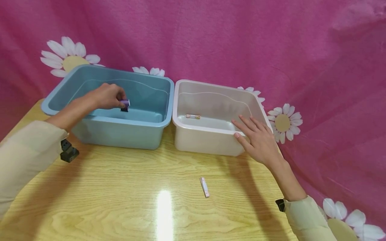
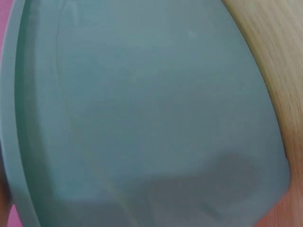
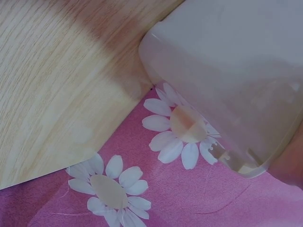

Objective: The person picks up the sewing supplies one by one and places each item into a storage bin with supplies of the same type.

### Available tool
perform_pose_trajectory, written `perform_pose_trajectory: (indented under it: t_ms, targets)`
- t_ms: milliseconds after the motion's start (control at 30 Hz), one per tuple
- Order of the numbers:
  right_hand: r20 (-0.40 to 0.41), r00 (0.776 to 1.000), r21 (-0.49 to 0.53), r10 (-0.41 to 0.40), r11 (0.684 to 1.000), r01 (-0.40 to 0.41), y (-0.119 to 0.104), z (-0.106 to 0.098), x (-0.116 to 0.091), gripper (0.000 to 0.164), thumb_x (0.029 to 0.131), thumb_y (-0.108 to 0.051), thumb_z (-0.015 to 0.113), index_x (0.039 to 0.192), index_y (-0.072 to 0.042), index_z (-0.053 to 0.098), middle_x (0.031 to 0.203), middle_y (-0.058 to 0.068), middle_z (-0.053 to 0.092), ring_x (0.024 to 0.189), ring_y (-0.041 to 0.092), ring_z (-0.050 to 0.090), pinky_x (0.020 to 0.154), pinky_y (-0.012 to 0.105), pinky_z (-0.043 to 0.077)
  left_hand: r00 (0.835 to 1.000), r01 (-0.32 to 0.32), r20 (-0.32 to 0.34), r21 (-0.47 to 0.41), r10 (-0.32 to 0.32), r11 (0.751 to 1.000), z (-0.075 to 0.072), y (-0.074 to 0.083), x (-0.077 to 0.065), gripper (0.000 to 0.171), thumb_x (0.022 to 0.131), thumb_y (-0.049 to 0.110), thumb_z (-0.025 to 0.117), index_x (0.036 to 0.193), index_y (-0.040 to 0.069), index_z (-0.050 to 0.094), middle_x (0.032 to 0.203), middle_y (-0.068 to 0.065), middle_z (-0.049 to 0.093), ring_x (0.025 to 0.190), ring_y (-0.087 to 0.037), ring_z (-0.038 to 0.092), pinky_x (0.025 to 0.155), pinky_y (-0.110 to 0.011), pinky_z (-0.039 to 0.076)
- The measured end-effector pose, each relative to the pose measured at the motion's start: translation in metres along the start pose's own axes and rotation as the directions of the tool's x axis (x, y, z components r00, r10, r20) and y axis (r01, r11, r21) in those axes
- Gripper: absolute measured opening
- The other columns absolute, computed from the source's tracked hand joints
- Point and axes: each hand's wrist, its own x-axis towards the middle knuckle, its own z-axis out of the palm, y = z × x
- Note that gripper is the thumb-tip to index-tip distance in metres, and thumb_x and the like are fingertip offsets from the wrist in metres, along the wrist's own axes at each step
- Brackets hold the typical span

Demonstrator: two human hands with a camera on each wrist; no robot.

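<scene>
My left hand (image 1: 108,96) reaches over the blue bin (image 1: 120,135) and pinches a purple thread spool (image 1: 124,102) with white ends. Just beneath that spool is a small dark piece (image 1: 125,109), perhaps a second spool; the fingers partly cover both. My right hand (image 1: 260,142), fingers spread, lies over the near right rim of the off-white bin (image 1: 208,140) and holds nothing. Inside that bin is a small folded strip (image 1: 193,116), white and orange. On the table in front lies another folded white strip with reddish marks (image 1: 204,187), possibly a tape measure.
Both bins stand side by side at the back of the wooden table (image 1: 129,194). A pink cloth with white daisies (image 1: 211,40) hangs behind. The left wrist view is filled by the blue bin's outer wall (image 2: 156,94); the right wrist view shows a table corner (image 3: 71,94).
</scene>
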Motion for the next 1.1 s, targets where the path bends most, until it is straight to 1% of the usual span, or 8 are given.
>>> perform_pose_trajectory:
  t_ms: [167, 300, 433, 600, 867, 1100]
  targets:
    - [-0.001, 1.0, -0.002, -0.002, 1.0, 0.002, 0.0001, 0.0007, 0.0004, 0.05, 0.103, -0.045, 0.047, 0.151, -0.028, 0.047, 0.157, 0.002, 0.038, 0.143, 0.037, 0.03, 0.107, 0.062, 0.026, 1.0, 0.014, 0.015, -0.023, -0.014, 1.0, 0.0041, 0.0003, 0.003, 0.021, 0.092, 0.006, 0.068, 0.107, -0.008, 0.066, 0.095, -0.018, 0.069, 0.091, -0.032, 0.059, 0.08, -0.05, 0.05]
    - [-0.001, 1.0, -0.006, -0.003, 1.0, 0.003, 0.0005, 0.0012, 0.0008, 0.051, 0.103, -0.046, 0.046, 0.151, -0.029, 0.046, 0.157, 0.002, 0.037, 0.144, 0.037, 0.029, 0.107, 0.062, 0.026, 1.0, 0.003, 0.015, -0.015, -0.003, 1.0, 0.0073, 0.0005, 0.0044, 0.02, 0.091, 0.005, 0.069, 0.106, -0.009, 0.066, 0.094, -0.018, 0.068, 0.089, -0.032, 0.06, 0.08, -0.05, 0.05]
    - [0.0, 1.0, -0.005, -0.002, 1.0, 0.002, 0.0009, 0.0018, 0.0012, 0.051, 0.103, -0.046, 0.046, 0.151, -0.029, 0.046, 0.158, 0.002, 0.037, 0.144, 0.036, 0.029, 0.107, 0.062, 0.026, 1.0, 0.009, 0.026, -0.018, -0.009, 1.0, 0.0088, -0.0011, 0.0049, 0.02, 0.092, 0.005, 0.068, 0.106, -0.009, 0.066, 0.096, -0.018, 0.068, 0.089, -0.032, 0.06, 0.08, -0.049, 0.051]
    - [0.001, 1.0, -0.003, -0.003, 1.0, 0.003, 0.0012, 0.0022, 0.001, 0.051, 0.103, -0.046, 0.045, 0.151, -0.029, 0.046, 0.158, 0.002, 0.037, 0.144, 0.036, 0.028, 0.107, 0.062, 0.026, 0.999, 0.017, 0.033, -0.021, -0.016, 1.0, 0.0093, -0.0023, 0.0055, 0.022, 0.092, 0.005, 0.068, 0.107, -0.009, 0.065, 0.097, -0.02, 0.068, 0.09, -0.032, 0.06, 0.081, -0.05, 0.051]
    - [-0.002, 1.0, -0.004, -0.005, 1.0, 0.005, 0.0013, 0.0026, 0.0008, 0.05, 0.104, -0.046, 0.046, 0.151, -0.029, 0.046, 0.158, 0.002, 0.037, 0.144, 0.037, 0.029, 0.107, 0.062, 0.027, 0.999, 0.022, 0.038, -0.017, -0.022, 1.0, 0.0095, -0.0018, 0.0052, 0.019, 0.092, 0.006, 0.068, 0.105, -0.007, 0.066, 0.098, -0.019, 0.068, 0.091, -0.033, 0.059, 0.081, -0.05, 0.05]
    - [-0.002, 1.0, -0.001, -0.003, 1.0, 0.003, 0.0006, 0.0022, 0.0009, 0.05, 0.103, -0.046, 0.046, 0.151, -0.029, 0.046, 0.158, 0.002, 0.036, 0.144, 0.035, 0.028, 0.106, 0.063, 0.027, 0.999, 0.034, 0.031, -0.01, -0.033, 0.999, 0.0105, -0.0016, 0.0064, 0.019, 0.092, 0.005, 0.068, 0.106, -0.007, 0.066, 0.099, -0.019, 0.067, 0.092, -0.034, 0.057, 0.08, -0.049, 0.05]
